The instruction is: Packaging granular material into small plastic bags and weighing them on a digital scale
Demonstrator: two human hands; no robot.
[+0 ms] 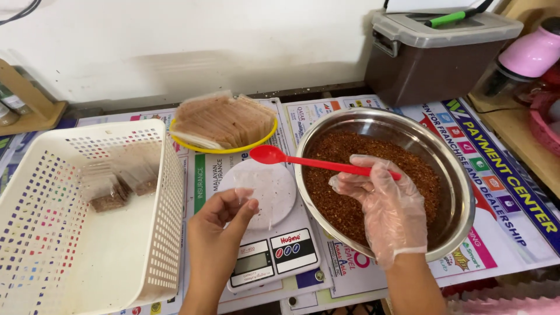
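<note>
My right hand (385,204), in a clear plastic glove, holds a red plastic spoon (274,155) by its handle; the empty spoon bowl hovers over the kitchen scale. My bare left hand (219,230) pinches a small clear plastic pouch (259,195) over the round white platform of the digital scale (274,233). A steel mixing bowl (455,169) at my right holds reddish-brown crushed chilli flakes (350,192). My right hand is above that bowl.
A white perforated basket (166,192) at left holds a few filled pouches (108,195). A yellow plate (233,149) piled with empty pouches (224,119) stands behind the scale. A brown lidded box (437,55) and a pink bottle (531,52) are at back right. Printed paper covers the table.
</note>
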